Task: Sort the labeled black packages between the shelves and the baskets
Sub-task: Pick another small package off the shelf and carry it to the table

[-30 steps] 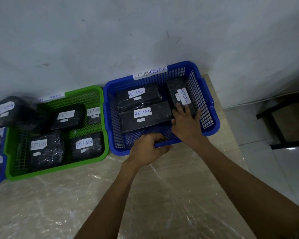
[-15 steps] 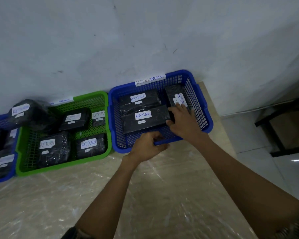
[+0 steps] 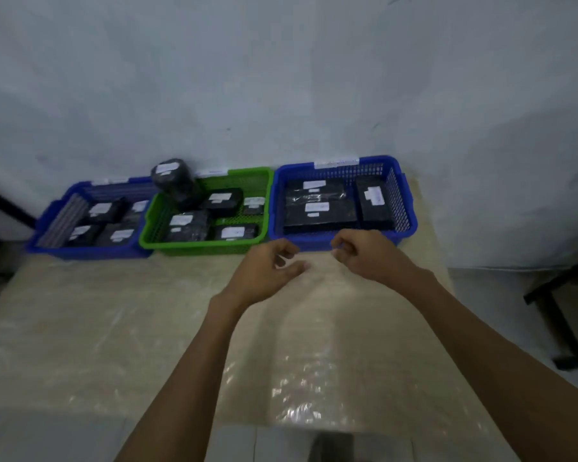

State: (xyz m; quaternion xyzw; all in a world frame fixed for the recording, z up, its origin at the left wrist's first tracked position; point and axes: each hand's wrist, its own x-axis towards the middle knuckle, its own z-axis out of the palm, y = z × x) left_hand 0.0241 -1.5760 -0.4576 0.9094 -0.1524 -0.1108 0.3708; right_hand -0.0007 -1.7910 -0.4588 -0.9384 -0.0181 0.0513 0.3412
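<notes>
Three baskets stand in a row against the wall. The right blue basket [image 3: 409,208] holds three flat black packages with white labels, one of them [image 3: 373,204] lying along its right side. The green basket [image 3: 264,208] in the middle and the left blue basket [image 3: 44,225] each hold several labelled black packages. A bulky black package [image 3: 174,181] leans on the green basket's far left corner. My left hand [image 3: 264,271] and my right hand [image 3: 370,255] hover just in front of the right blue basket, fingers loosely curled, holding nothing.
The baskets rest on a tabletop [image 3: 114,328] covered in shiny clear plastic. A dark metal frame [image 3: 560,295] stands on the tiled floor to the right, and another dark edge [image 3: 4,205] shows at the far left.
Both hands have come off the right blue basket and its package and pulled back over the table. The view has drawn back, so all three baskets now show.
</notes>
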